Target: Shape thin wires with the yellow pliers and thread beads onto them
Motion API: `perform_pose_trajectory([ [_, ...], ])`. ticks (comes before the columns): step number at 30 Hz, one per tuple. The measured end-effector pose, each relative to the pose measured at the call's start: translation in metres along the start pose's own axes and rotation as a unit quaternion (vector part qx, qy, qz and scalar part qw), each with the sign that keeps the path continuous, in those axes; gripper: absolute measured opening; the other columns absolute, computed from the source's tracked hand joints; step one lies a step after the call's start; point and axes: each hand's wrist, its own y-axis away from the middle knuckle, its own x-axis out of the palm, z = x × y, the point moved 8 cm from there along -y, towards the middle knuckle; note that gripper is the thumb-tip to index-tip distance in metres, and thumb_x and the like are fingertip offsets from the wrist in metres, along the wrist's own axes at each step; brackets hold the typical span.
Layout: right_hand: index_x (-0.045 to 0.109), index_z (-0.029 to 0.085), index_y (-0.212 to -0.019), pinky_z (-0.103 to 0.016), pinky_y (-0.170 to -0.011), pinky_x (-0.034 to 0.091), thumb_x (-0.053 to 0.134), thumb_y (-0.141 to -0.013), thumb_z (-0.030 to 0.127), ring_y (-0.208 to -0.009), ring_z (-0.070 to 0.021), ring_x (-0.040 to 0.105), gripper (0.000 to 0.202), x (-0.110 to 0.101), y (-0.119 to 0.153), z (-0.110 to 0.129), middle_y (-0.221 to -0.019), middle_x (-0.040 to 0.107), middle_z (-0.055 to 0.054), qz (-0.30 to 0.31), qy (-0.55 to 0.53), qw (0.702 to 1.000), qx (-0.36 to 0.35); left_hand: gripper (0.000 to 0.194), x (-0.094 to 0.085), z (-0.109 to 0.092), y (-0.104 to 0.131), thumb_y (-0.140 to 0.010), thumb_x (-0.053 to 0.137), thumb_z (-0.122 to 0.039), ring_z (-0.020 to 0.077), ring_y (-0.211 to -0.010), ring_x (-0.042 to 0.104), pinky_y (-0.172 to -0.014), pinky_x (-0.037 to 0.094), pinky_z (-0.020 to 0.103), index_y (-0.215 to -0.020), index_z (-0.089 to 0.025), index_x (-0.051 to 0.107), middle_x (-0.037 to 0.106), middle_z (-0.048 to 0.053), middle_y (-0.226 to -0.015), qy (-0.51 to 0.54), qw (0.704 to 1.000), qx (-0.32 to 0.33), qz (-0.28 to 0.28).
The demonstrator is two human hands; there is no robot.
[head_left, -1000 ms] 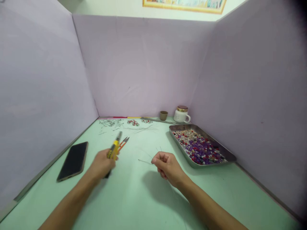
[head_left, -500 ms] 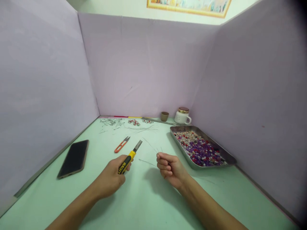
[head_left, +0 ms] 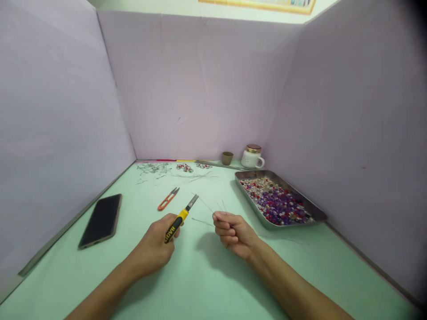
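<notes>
a phone lies at left, and a brown cup stands beside a lidded white mug.

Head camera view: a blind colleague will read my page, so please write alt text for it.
A left hand holds a yellow-and-black knife, its blade near thin strands pinched in the right hand. Orange snips and a phone lie left; a tray of beads sits right.

L hand w/ yellow-blk cutter now closer to R hand vs 1s ago; orange snips fully visible
</notes>
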Motion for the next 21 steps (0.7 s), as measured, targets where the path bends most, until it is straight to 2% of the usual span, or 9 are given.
perform_pose_trajectory([
  [3,0.053,0.011,-0.058,-0.008,-0.027,0.011,0.07,-0.058,0.017,-0.033,0.0018,0.019,0.018,0.002,0.001,0.0,-0.042,0.03,0.01,0.021,0.024,0.999,-0.002,0.029,-0.004,0.004,-0.003,-0.049,0.037,-0.006,0.0138,-0.063,0.048,-0.057,0.037,0.025,-0.073,-0.018,0.049,0.05,-0.002,-0.069,0.055,0.998,-0.025,0.03],
  [5,0.054,0.011,-0.059,-0.009,-0.027,0.01,0.071,-0.058,0.017,-0.033,0.0017,0.018,0.018,0.004,0.002,-0.001,-0.041,0.031,0.01,0.038,0.043,0.998,-0.001,0.033,-0.018,0.02,-0.007,-0.048,0.04,-0.008,0.0149,-0.062,0.051,-0.054,0.039,0.025,-0.078,-0.017,0.051,0.054,0.0,-0.073,0.111,0.99,-0.086,0.006],
  [7,0.055,0.01,-0.06,-0.009,-0.026,0.009,0.07,-0.059,0.017,-0.033,0.0015,0.018,0.017,0.007,0.002,-0.003,-0.04,0.032,0.009,0.055,0.055,0.997,0.005,0.035,-0.048,0.044,-0.004,-0.05,0.043,-0.012,0.0177,-0.064,0.054,-0.052,0.041,0.027,-0.084,-0.015,0.051,0.056,0.004,-0.077,0.147,0.967,-0.175,-0.111],
  [8,0.055,0.01,-0.06,-0.009,-0.026,0.009,0.07,-0.06,0.017,-0.033,0.0014,0.018,0.017,0.007,0.002,-0.004,-0.04,0.032,0.009,0.061,0.053,0.997,0.007,0.037,-0.064,0.052,-0.001,-0.05,0.044,-0.012,0.0184,-0.067,0.055,-0.054,0.042,0.028,-0.086,-0.014,0.051,0.056,0.005,-0.081,0.148,0.954,-0.195,-0.174],
  [10,0.054,0.01,-0.06,-0.009,-0.027,0.01,0.069,-0.061,0.017,-0.033,0.0014,0.019,0.017,0.007,0.001,-0.004,-0.041,0.032,0.009,0.067,0.031,0.997,0.006,0.037,-0.078,0.056,0.002,-0.051,0.047,-0.013,0.0193,-0.073,0.057,-0.064,0.045,0.03,-0.088,-0.015,0.051,0.056,0.006,-0.091,0.166,0.945,-0.188,-0.207],
  [12,0.053,0.011,-0.06,-0.008,-0.027,0.011,0.068,-0.062,0.015,-0.034,0.0014,0.019,0.016,0.006,0.0,-0.002,-0.043,0.031,0.009,0.067,-0.004,0.998,-0.002,0.029,-0.072,0.05,0.002,-0.049,0.046,-0.012,0.0204,-0.076,0.056,-0.068,0.045,0.031,-0.078,-0.016,0.05,0.057,0.007,-0.094,0.186,0.954,-0.169,-0.165],
  [14,0.052,0.011,-0.062,-0.007,-0.027,0.012,0.067,-0.063,0.013,-0.034,0.0014,0.02,0.015,0.003,-0.001,0.001,-0.044,0.03,0.01,0.065,-0.036,0.997,-0.008,0.025,-0.055,0.033,0.001,-0.045,0.043,-0.009,0.0225,-0.086,0.054,-0.073,0.044,0.031,-0.068,-0.017,0.048,0.058,0.006,-0.096,0.198,0.969,-0.118,-0.087],
  [16,0.053,0.011,-0.064,-0.007,-0.027,0.013,0.066,-0.063,0.011,-0.034,0.0015,0.021,0.013,0.002,-0.002,0.001,-0.045,0.029,0.01,0.063,-0.056,0.996,-0.006,0.028,-0.036,0.016,0.003,-0.044,0.04,-0.009,0.0231,-0.091,0.052,-0.076,0.042,0.031,-0.069,-0.017,0.049,0.057,0.005,-0.094,0.182,0.98,-0.083,-0.02],
  [21,0.054,0.01,-0.064,-0.007,-0.027,0.013,0.065,-0.064,0.012,-0.034,0.0013,0.021,0.012,0.001,-0.003,-0.003,-0.044,0.029,0.01,0.052,-0.049,0.997,0.003,0.038,0.001,-0.003,0.009,-0.049,0.038,-0.009,0.0158,-0.07,0.047,-0.063,0.037,0.025,-0.083,-0.019,0.052,0.053,-0.001,-0.079,0.085,0.991,-0.046,0.094],
])
